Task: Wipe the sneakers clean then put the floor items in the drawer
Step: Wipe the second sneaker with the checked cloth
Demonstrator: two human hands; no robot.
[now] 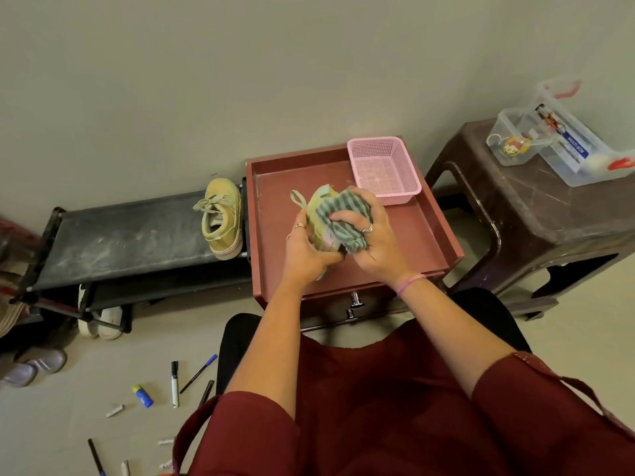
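My left hand (304, 247) grips a small yellow-green sneaker (318, 214) above the red-brown drawer unit (271, 214). My right hand (369, 242) holds a bunched green striped cloth (347, 209) pressed against that sneaker. The second yellow-green sneaker (221, 219) lies on the black shoe rack (130, 238) to the left. On the floor at lower left lie a black-capped marker (175, 383), a blue-capped pen (199, 372), a blue and yellow glue stick (142, 396) and several other small items. The drawer's metal handle (355, 304) shows below my forearms.
A pink mesh basket (385, 170) stands at the back right of the drawer unit's top. A brown plastic stool (529, 214) at the right carries clear plastic boxes (563, 146). Other shoes (34, 369) sit under and beside the rack.
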